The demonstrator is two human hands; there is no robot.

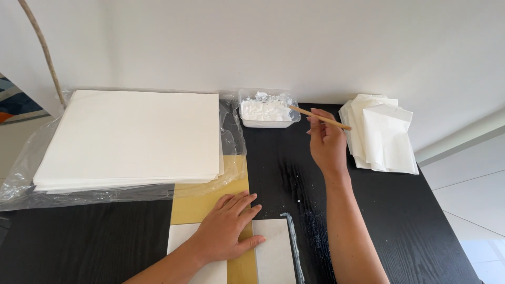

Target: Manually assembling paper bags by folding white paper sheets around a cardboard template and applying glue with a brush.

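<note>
Wooden stick (320,118) above black table (400,210)

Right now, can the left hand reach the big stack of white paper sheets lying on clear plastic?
Probably yes. The left hand lies flat on the yellow sheet, and the stack of white paper sheets is just beyond it with nothing between them.

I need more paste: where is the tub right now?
The tub sits at the table's far edge against the wall, between the paper stack and the folded sheets; the right hand's stick reaches into it.
</note>
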